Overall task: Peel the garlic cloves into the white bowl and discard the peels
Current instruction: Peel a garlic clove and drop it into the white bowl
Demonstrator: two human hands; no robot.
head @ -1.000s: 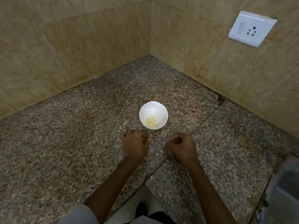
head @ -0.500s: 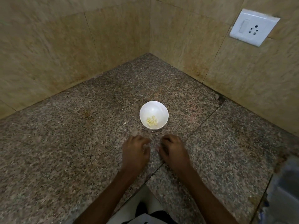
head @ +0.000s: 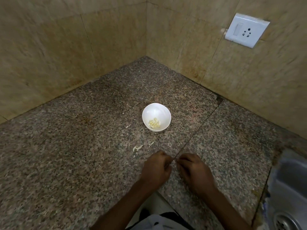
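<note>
Head view: low centre, the left hand (head: 156,171) and right hand (head: 194,173) curl fingertip to fingertip; whether they pinch anything cannot be told. The white bowl (head: 154,110), holding peeled cloves (head: 154,124), sits above the left hand. Peel scraps (head: 137,148) lie between, nearer that hand.

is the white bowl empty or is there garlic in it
Not empty: the white bowl holds a small pile of pale peeled cloves at its bottom, far from full.
</note>
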